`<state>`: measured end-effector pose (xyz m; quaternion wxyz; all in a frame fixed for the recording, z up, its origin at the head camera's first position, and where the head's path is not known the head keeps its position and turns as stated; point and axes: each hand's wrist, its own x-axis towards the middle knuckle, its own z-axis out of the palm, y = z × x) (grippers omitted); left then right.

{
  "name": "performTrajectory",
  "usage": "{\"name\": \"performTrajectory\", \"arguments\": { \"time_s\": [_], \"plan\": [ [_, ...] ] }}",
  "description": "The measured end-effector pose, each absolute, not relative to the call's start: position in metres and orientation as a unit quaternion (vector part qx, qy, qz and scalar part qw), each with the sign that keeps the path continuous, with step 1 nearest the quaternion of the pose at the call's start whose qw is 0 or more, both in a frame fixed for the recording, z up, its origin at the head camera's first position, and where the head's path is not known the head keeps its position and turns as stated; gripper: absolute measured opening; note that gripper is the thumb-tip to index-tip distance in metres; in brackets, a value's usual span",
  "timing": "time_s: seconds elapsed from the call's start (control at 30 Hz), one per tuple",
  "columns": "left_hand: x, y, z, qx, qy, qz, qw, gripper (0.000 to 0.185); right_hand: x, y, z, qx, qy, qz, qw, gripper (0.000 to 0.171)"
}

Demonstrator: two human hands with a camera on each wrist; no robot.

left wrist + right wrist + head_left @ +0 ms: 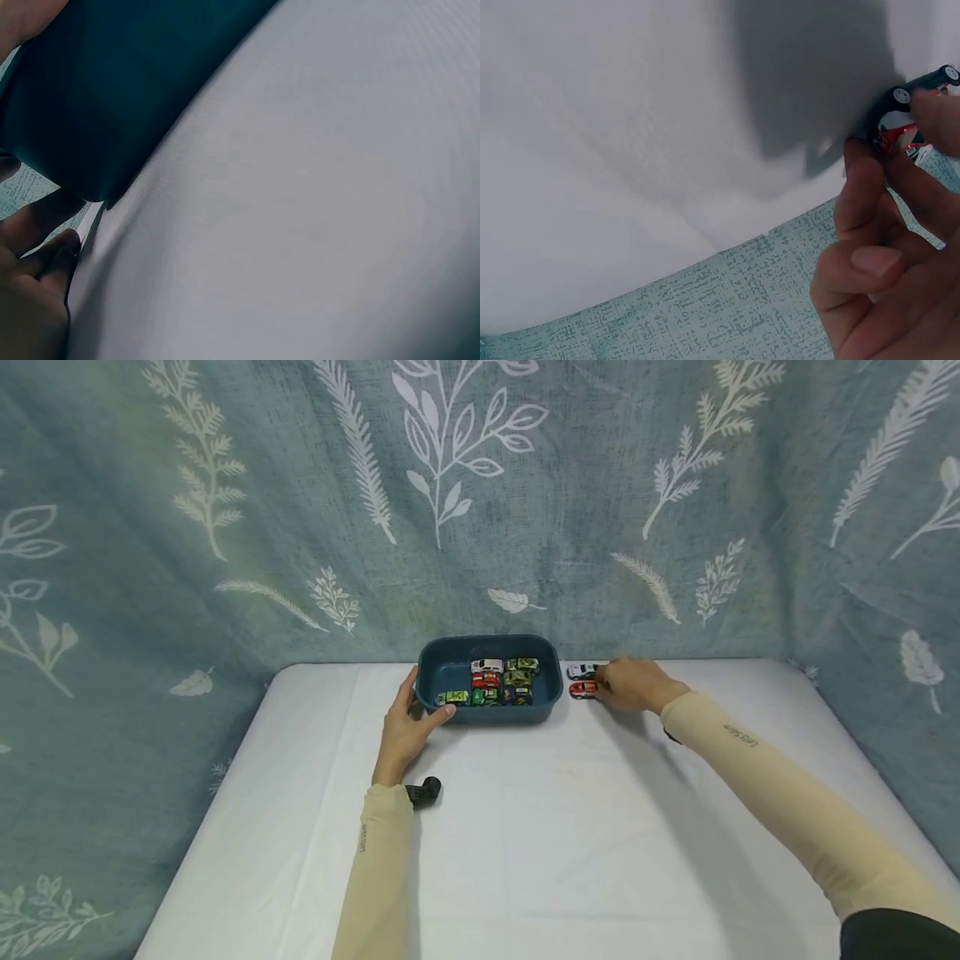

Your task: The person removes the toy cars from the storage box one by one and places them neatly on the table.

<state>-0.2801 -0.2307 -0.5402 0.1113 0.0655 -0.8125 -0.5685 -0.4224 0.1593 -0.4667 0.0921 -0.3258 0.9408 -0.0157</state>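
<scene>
A dark blue plastic bin (498,715) stands near the far edge of the table with several small toy cars (486,680) in it. My left hand (402,735) holds the bin's left end, thumb at the front rim and fingers along the side. The left wrist view shows the bin's outer wall (112,82) and fingertips by its corner. Right of the bin, my right hand (632,685) pinches a red toy car (582,690) between thumb and fingers, low over the table. A white toy car (582,671) sits just behind it, partly hidden by the hand.
A white cloth covers the table (525,827). Behind it hangs a blue-green curtain (480,577) with white leaf prints, close to the bin's back. Inside the bin, the cars stand in the middle and right, with one car (453,697) at the front left.
</scene>
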Motion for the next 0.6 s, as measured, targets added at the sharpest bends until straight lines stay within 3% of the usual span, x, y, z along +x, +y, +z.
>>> {"name": "performTrajectory", "arguments": {
  "time_s": [0.3,0.6],
  "plan": [
    [-0.280,-0.227,-0.540,0.063,-0.814,-0.568,0.104,0.104,-0.415,0.165,-0.445,-0.295,0.946,-0.020,0.134,0.043],
    [-0.281,-0.230,-0.539,0.065,-0.817,-0.562,0.111,0.101,-0.408,0.144,-0.428,-0.334,0.938,-0.088,0.011,0.033]
  ]
}}
